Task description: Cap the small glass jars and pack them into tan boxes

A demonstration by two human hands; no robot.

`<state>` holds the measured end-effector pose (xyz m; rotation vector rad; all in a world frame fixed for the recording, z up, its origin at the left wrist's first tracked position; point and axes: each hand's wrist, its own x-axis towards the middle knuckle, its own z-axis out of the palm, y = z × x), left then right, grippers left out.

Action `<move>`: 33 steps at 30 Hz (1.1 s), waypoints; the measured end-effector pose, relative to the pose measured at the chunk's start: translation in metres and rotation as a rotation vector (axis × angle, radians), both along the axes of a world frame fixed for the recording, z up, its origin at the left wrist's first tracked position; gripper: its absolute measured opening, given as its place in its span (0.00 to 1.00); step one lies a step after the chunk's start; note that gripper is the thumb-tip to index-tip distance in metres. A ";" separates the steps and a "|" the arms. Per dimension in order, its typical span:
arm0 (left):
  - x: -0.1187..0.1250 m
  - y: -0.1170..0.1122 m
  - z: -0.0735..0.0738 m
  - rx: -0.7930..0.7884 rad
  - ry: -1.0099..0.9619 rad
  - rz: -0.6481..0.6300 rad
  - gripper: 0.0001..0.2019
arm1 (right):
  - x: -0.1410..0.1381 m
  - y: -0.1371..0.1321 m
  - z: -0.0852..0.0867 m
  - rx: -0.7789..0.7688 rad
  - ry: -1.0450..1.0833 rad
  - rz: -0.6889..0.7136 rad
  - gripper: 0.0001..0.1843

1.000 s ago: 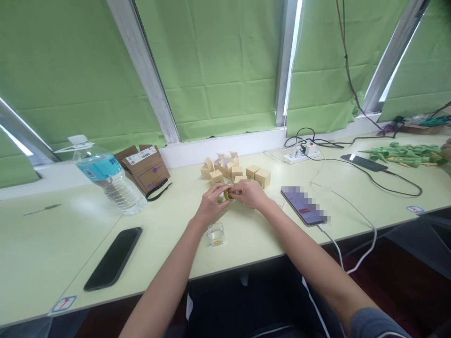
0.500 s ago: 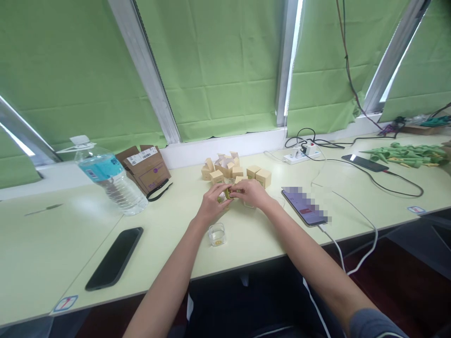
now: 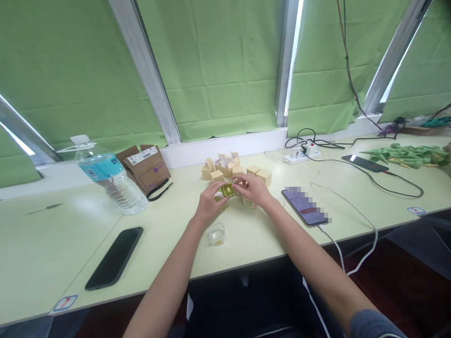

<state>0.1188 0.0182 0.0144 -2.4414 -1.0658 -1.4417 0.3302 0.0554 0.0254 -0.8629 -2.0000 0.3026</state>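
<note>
My left hand (image 3: 208,203) and my right hand (image 3: 252,188) meet over the middle of the pale green table (image 3: 56,234). Together they pinch a small green and yellow object (image 3: 227,189), lifted a little off the table. Just behind the hands lies a cluster of several small tan boxes (image 3: 232,170), some with open flaps. A small clear cup (image 3: 216,234) stands on the table under my left wrist.
A large water bottle (image 3: 105,176) and brown cardboard boxes (image 3: 144,166) are at the left. A black phone (image 3: 113,257) lies near the front edge. Another phone (image 3: 305,206) on a white cable lies to the right, then a power strip (image 3: 301,154), a third phone (image 3: 363,162) and green items (image 3: 408,154).
Both hands have lifted slightly, and the small green and yellow object now shows between the fingertips instead of being covered.
</note>
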 end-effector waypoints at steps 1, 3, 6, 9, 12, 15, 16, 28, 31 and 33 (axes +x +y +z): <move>0.000 0.000 0.000 -0.005 0.000 0.000 0.20 | 0.000 0.000 0.001 -0.007 -0.008 -0.005 0.19; 0.000 0.000 -0.001 -0.021 -0.008 0.003 0.20 | 0.000 -0.002 0.002 -0.030 -0.047 -0.013 0.21; -0.001 0.001 -0.004 -0.047 -0.022 0.004 0.21 | 0.000 -0.004 0.004 -0.068 -0.121 -0.029 0.21; -0.001 0.002 -0.006 -0.060 -0.021 -0.002 0.22 | -0.002 -0.006 0.005 -0.078 -0.164 -0.035 0.21; -0.001 0.002 -0.007 -0.062 -0.019 -0.010 0.22 | -0.003 -0.006 0.004 -0.075 -0.179 -0.021 0.20; -0.001 0.001 -0.007 -0.064 -0.016 -0.020 0.23 | -0.004 -0.005 0.002 -0.079 -0.174 -0.008 0.20; -0.001 0.001 -0.007 -0.064 -0.013 -0.023 0.23 | -0.004 -0.005 0.002 -0.081 -0.170 -0.005 0.19; 0.001 -0.001 -0.005 -0.069 0.016 -0.033 0.23 | -0.003 -0.004 0.002 -0.109 -0.143 0.003 0.13; 0.002 -0.003 -0.004 -0.080 0.023 -0.037 0.23 | -0.003 -0.003 0.002 -0.115 -0.151 -0.005 0.10; 0.003 -0.004 -0.003 -0.081 0.023 -0.039 0.23 | -0.003 -0.002 0.001 -0.117 -0.150 -0.006 0.09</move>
